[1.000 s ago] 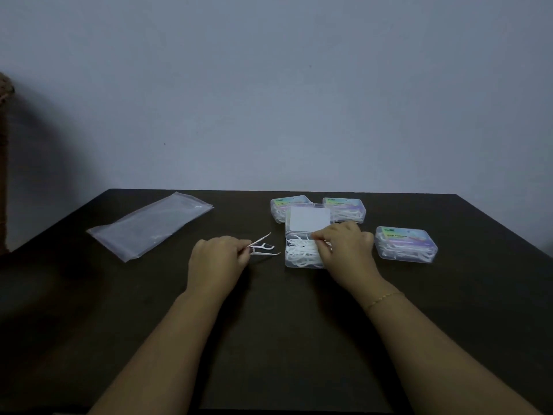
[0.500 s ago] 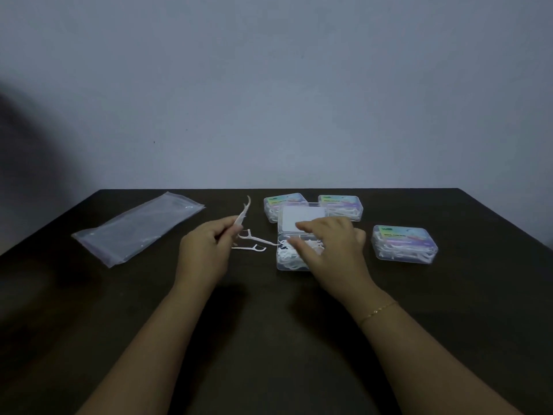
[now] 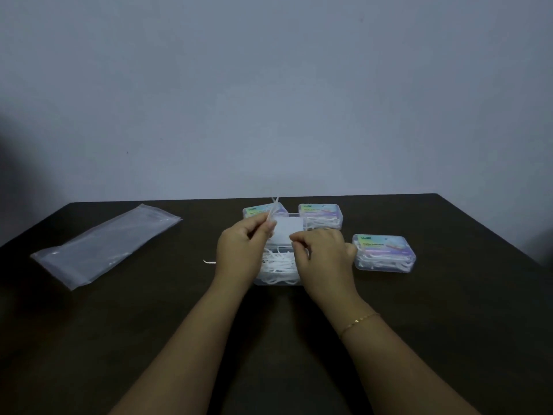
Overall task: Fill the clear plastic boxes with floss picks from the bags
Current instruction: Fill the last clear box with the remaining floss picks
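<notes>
A person is sitting at a dark, matte table (image 3: 419, 339) with both hands over an open clear plastic box (image 3: 278, 280). The box is rectangular with rounded corners, and thin white floss picks (image 3: 276, 265) are lying tangled inside it. Its flat lid (image 3: 287, 230) is standing open at the far side, showing a pale rectangular panel.

The left hand (image 3: 239, 250) is pinching a slim white floss pick (image 3: 273, 209) between thumb and fingertips, its stem pointing up above the lid. The right hand (image 3: 323, 253) is hovering over the box's right side with fingers curled inward; whether they are gripping anything cannot be told.

Three closed boxes are sitting nearby, each glossy and topped with a pastel label: one (image 3: 257, 211) behind the left hand, one (image 3: 321, 215) beside it, one (image 3: 384, 253) to the right. A single loose pick (image 3: 209, 262) is lying left of the left hand. A flat, crinkled transparent bag (image 3: 104, 244) is lying at the far left.
</notes>
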